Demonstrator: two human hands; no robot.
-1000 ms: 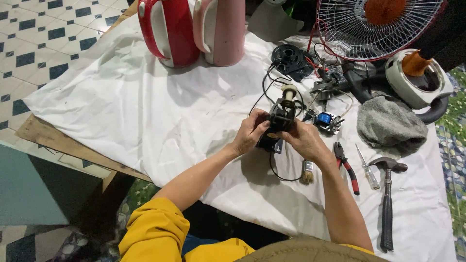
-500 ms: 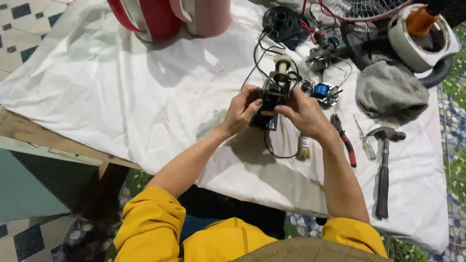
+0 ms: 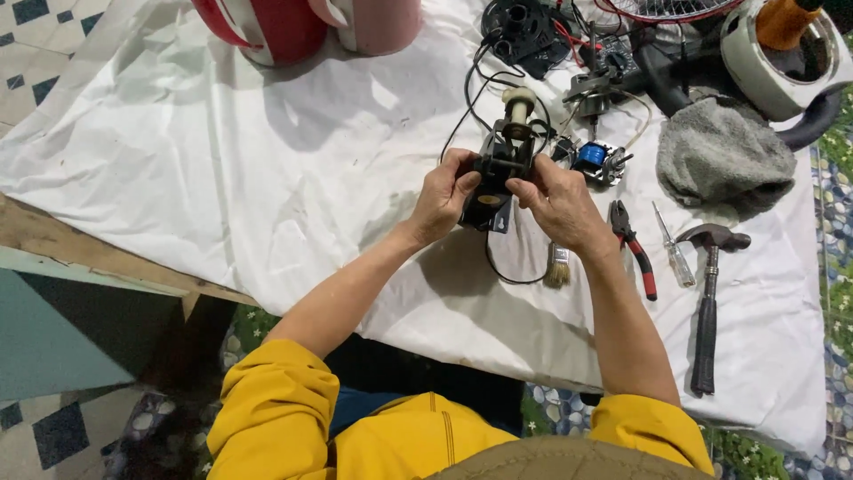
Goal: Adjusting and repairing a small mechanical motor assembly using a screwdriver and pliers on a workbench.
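Pliers (image 3: 633, 245) left of hammer (image 3: 708, 302), on cloth (image 3: 222, 169).

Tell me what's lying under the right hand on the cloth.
Under the right hand a small paintbrush pokes out, bristles toward the person, beside a loop of black cable on the white cloth. The brush's handle is covered by the hand.

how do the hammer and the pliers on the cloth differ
The hammer is the longer tool, with a dark handle and a metal claw head; the pliers are shorter, with red and black grips. The hammer lies farther from the right hand; the pliers lie just beside that hand's wrist. Both lie flat and untouched on the white cloth, heads pointing away from the person.
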